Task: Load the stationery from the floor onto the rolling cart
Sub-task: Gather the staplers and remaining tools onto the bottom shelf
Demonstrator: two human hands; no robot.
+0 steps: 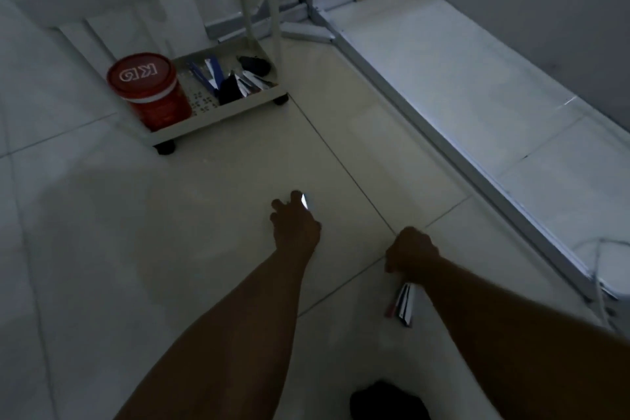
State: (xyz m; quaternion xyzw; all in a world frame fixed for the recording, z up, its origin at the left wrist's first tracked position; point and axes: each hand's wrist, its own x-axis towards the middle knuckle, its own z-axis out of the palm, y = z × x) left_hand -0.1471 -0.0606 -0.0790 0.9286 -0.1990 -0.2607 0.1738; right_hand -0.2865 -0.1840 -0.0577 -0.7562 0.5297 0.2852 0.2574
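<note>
Right grip clamps pen bundle; left grip pinches white item (tub lid: "KR").

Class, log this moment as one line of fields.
left hand: pinching small white item at floor | right hand: gripping bundle | cart: bottom tray holds red tub, stationery
</note>
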